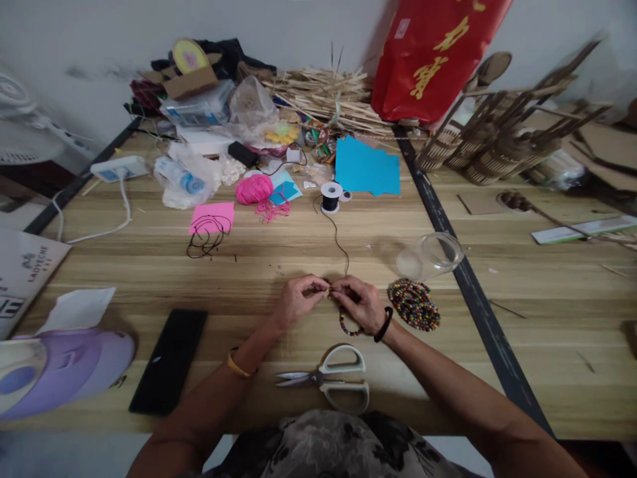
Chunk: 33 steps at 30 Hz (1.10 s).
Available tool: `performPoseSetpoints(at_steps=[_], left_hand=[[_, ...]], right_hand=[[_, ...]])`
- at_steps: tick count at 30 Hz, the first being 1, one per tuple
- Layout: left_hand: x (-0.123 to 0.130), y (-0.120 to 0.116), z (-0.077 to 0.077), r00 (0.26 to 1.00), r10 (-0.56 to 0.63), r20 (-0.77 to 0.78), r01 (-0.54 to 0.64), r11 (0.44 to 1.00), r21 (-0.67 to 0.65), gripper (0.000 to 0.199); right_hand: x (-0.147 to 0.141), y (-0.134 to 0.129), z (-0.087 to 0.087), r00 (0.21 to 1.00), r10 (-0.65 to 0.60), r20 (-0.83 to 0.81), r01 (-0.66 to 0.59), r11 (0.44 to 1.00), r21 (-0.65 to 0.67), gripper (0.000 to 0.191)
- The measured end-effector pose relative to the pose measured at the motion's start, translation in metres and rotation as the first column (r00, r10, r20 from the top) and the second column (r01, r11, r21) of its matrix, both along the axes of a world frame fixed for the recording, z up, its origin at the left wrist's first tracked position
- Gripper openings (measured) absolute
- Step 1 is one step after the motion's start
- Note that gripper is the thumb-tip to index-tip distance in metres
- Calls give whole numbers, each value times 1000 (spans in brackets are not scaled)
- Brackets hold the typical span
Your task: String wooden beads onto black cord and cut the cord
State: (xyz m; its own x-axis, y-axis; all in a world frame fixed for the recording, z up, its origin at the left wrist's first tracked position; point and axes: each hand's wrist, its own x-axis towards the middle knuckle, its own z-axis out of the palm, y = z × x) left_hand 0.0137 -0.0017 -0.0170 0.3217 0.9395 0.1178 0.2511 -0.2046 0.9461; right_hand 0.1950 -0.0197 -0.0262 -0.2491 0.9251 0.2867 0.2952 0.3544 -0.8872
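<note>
My left hand (300, 302) and my right hand (361, 302) meet over the middle of the table, both with fingertips pinched on a string of small multicoloured beads (349, 330). Part of the string hangs in a curve below my right hand. A black cord (341, 245) runs from the white spool (331, 197) down to my right fingers. To the right of that hand lies a coiled pile of beads (414, 304) in mixed colours. Scissors (321, 379) with pale handles lie nearer to me, blades pointing left. My fingers hide the exact grip.
A clear glass jar (438, 255) lies behind the bead pile. At left are a black phone (168, 362), a purple tissue box (84, 372) and loose black cord (206, 239). Pink yarn (254, 189), blue paper (367, 166) and a red bag (432, 63) are farther back.
</note>
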Motion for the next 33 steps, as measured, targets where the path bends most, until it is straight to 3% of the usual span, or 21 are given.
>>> performPoseSetpoints(at_steps=[19,28,33], left_hand=[[0,0,3,998,-26,-65,38,980,195,6],[1,0,5,998,-23,-65,35,980,194,5],[2,-2,2,998,-12,-63,19,992,121,5]], right_hand=[[3,3,-1,996,52,75,-59,994,89,13],[1,2,6,993,64,96,-73,993,96,13],[0,0,2,997,19,77,-24,998,66,12]])
